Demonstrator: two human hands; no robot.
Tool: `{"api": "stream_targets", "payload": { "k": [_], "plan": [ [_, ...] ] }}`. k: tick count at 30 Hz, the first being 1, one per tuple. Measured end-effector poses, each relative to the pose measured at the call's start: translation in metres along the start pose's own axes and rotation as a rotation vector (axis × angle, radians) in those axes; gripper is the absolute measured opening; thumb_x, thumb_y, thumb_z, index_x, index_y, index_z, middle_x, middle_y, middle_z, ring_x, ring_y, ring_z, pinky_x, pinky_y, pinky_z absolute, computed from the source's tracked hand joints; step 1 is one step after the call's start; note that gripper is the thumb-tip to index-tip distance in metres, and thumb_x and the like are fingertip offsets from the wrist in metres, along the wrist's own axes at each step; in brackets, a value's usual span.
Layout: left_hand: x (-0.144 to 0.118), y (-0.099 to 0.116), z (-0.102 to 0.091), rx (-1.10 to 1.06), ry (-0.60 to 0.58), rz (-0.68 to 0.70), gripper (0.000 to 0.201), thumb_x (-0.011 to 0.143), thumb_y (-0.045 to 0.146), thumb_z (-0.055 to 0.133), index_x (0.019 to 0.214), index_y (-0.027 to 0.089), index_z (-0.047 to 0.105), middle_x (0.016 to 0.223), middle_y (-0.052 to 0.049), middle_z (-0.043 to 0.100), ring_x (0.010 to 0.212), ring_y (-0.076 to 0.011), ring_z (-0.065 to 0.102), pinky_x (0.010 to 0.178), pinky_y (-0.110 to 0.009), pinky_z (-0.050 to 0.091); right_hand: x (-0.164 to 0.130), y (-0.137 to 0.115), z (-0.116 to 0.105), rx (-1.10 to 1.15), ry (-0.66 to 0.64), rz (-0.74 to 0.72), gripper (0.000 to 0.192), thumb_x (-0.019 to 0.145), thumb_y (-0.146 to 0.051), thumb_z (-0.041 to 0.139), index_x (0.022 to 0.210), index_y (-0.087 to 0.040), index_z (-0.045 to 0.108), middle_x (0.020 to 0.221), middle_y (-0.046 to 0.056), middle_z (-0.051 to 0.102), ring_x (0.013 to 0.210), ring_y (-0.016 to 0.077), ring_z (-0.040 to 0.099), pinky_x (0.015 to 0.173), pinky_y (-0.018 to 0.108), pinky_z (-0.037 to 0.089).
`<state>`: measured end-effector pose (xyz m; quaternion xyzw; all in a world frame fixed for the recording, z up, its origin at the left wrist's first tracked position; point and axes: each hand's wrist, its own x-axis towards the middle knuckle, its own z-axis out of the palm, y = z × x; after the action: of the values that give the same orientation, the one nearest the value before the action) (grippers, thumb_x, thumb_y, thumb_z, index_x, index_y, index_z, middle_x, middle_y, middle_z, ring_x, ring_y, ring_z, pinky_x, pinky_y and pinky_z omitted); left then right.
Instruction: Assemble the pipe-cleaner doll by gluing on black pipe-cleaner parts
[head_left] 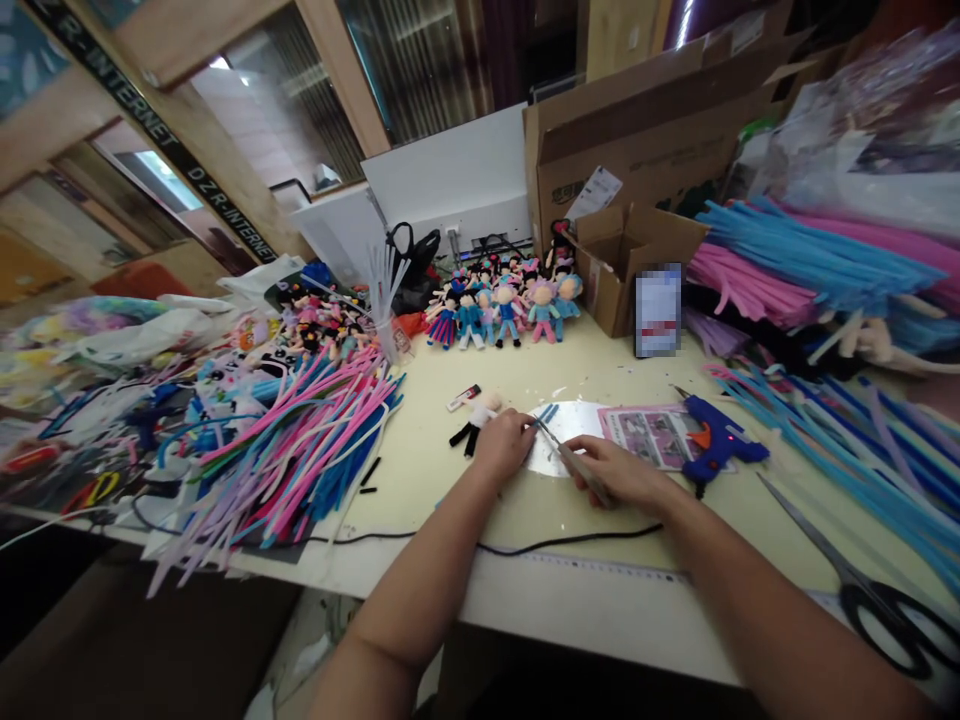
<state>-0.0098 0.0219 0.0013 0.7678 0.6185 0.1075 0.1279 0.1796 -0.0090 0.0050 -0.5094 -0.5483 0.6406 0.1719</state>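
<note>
My left hand (pixel 505 444) is closed in a pinch on a short piece of blue pipe cleaner (pixel 548 411). In my right hand (pixel 611 470) are grey-handled pliers (pixel 583 474), their slim tip meeting the blue piece beside my left fingertips. Whether the jaws are closed on it is too small to tell. Under both hands lies a shiny white round-edged sheet (pixel 553 460). Just left of my left hand lies a small doll body (pixel 471 430) with black legs and a white top, partly hidden by the hand. A small black-and-white item (pixel 463 398) lies behind it.
A blue glue gun (pixel 716 440) and large black-handled scissors (pixel 862 590) lie to the right. Pipe cleaners are heaped on the left (pixel 300 440) and right (pixel 817 260). Finished dolls (pixel 504 310) stand behind, beside a small carton (pixel 611 265). A black cable (pixel 525 550) crosses the front.
</note>
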Motion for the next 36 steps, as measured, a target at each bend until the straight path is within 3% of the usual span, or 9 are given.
{"api": "stream_targets", "payload": {
  "k": [7,23,36],
  "plan": [
    [-0.002,-0.002,-0.002,-0.005,-0.01,0.021,0.034,0.084,0.019,0.045,0.109,0.023,0.067,0.098,-0.005,0.066,0.086,-0.0172,0.06,0.076,-0.026,0.044,-0.001,-0.001,0.001,0.031,0.005,-0.024,0.029,0.086,-0.041,0.048,0.103,-0.018,0.053,0.061,-0.003,0.056,0.039,0.0077,0.05,0.036,0.018,0.032],
    [0.0,-0.004,-0.003,-0.087,0.02,-0.021,0.031,0.085,0.02,0.049,0.108,0.023,0.068,0.103,-0.004,0.067,0.096,-0.0176,0.06,0.085,-0.027,0.044,-0.005,-0.007,0.001,0.032,0.012,0.001,0.032,0.084,-0.044,0.052,0.103,-0.019,0.054,0.058,-0.004,0.055,0.039,0.0079,0.049,0.035,0.019,0.031],
    [-0.001,-0.003,-0.006,-0.086,0.021,0.0,0.031,0.085,0.019,0.048,0.108,0.022,0.068,0.101,-0.004,0.067,0.093,-0.0172,0.06,0.084,-0.027,0.044,-0.005,-0.006,0.002,0.043,0.015,-0.017,0.028,0.081,-0.038,0.055,0.101,-0.019,0.054,0.058,-0.004,0.055,0.037,0.0071,0.048,0.034,0.019,0.03]
  ]
}}
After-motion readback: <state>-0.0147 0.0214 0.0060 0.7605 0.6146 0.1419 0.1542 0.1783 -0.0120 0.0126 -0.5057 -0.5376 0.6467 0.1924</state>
